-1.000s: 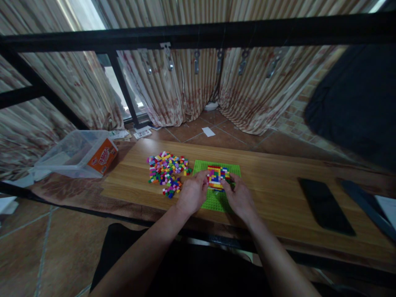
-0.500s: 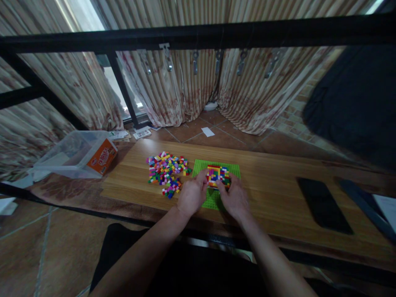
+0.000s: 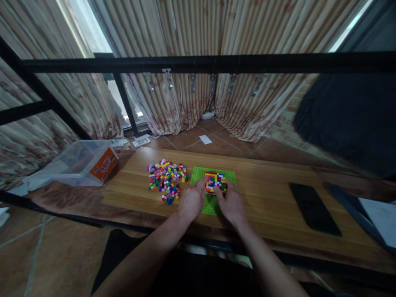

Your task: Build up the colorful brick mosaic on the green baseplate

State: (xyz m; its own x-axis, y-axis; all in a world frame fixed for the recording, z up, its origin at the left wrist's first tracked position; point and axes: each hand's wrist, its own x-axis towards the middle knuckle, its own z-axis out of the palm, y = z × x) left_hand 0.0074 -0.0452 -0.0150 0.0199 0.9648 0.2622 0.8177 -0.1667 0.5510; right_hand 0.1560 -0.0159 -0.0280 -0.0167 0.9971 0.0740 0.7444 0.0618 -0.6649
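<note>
A small, many-coloured block built of toy bricks (image 3: 214,180) is over the green studded baseplate (image 3: 211,207); I cannot tell whether it is attached. My left hand (image 3: 192,203) grips the block's left side, its fingers bent against the edge. On the opposite side, my right hand (image 3: 231,204) holds the right edge, with the thumb on the near side. The fingers partly cover the block's sides. Left of the baseplate lies a pile of loose coloured bricks (image 3: 167,177), apart from both hands.
All this rests on a long wooden board (image 3: 262,177). At its left end stands a clear plastic box (image 3: 72,165) with an orange label. A flat black slab (image 3: 314,209) lies to the right, near white paper (image 3: 379,218). A black metal bar (image 3: 198,64) crosses beyond the board.
The camera view has shifted, so the scene sits slightly lower in the picture. Both hands stay on the brick block over the baseplate, with little visible movement.
</note>
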